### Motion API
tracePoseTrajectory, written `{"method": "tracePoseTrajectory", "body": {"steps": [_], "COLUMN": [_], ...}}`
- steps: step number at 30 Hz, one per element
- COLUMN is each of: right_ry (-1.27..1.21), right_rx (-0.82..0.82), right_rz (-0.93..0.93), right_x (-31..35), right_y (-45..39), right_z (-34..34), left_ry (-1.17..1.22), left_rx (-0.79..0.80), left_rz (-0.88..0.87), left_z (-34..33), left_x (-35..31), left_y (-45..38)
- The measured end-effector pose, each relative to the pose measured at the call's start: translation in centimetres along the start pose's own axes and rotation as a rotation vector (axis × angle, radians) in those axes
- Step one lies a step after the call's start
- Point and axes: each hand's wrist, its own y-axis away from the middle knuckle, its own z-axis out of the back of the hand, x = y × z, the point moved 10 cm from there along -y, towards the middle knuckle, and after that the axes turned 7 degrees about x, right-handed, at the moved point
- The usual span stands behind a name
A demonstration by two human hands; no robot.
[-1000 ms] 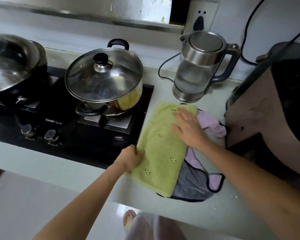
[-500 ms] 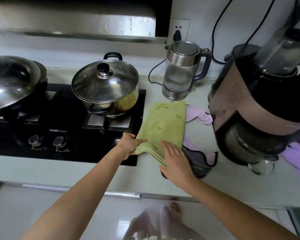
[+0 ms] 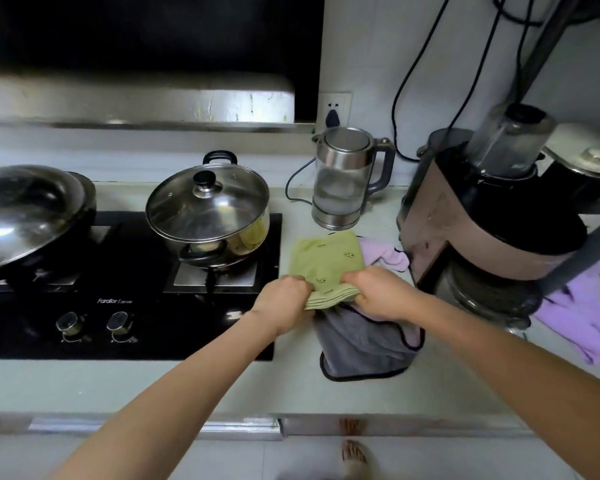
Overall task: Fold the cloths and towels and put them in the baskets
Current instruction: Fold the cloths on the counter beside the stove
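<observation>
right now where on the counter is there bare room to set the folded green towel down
Bare counter runs along the front edge, between the hob and the counter lip, left of the grey cloth. A smaller patch lies right of that cloth, in front of the blender. It is crowded around the kettle, pink cloth and purple cloth.

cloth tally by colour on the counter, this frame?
Green: 1, green towel, gripped at its near edge by the left hand and right hand.
Grey: 1, grey cloth with black trim, under the green one.
Purple: 2, lilac cloth behind the green towel, purple cloth at the right edge.
Total: 4
</observation>
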Motion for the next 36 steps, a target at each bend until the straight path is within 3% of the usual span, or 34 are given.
{"method": "tracePoseTrajectory", "body": {"steps": [3,6,10,13,16,19,21,23,28,36], "right_ry": [0.074,0.049,-0.082,-0.175,-0.358,-0.701,-0.845,-0.876,-0.947,-0.936], "right_rx": [0.113,0.292,0.53,0.561,0.303,-0.028,-0.121,-0.158,-0.075,-0.225], "right_rz": [0.012,0.061,0.068,0.03,-0.013,-0.108,-0.193,-0.25,-0.295,-0.557], "right_x": [-0.6,-0.3,0.3,-0.9,-3.5,-7.2,-9.2,-10.8,-13.4,-15.8], "right_y": [0.7,2.2,4.3,4.5,2.7,0.7,-1.0,-2.7,-5.8,-7.2], "right_z": [1.0,0.3,-2.8,-4.6,-3.2,-1.5,-2.3,-3.6,-6.2,-8.7], "left_ry": [-0.06,0.137,0.449,0.65,0.902,1.136,1.157,1.086,0.946,0.822], "left_rx": [-0.03,0.222,0.564,0.704,0.605,0.273,0.091,0.019,-0.115,-0.023], "left_rz": [-0.038,-0.142,-0.136,-0.101,-0.034,0.147,0.283,0.342,0.446,0.646], "left_z": [1.8,-0.5,-5.1,-7.5,-7.4,-5.8,-5.5,-5.6,-5.7,-8.4], "left_x": [-1.1,-2.8,-4.4,-4.3,-2.4,1.4,4.0,5.0,6.3,7.8], "left_y": [-1.0,-0.8,1.0,1.5,0.2,-2.4,-3.6,-4.8,-7.4,-9.0]}}
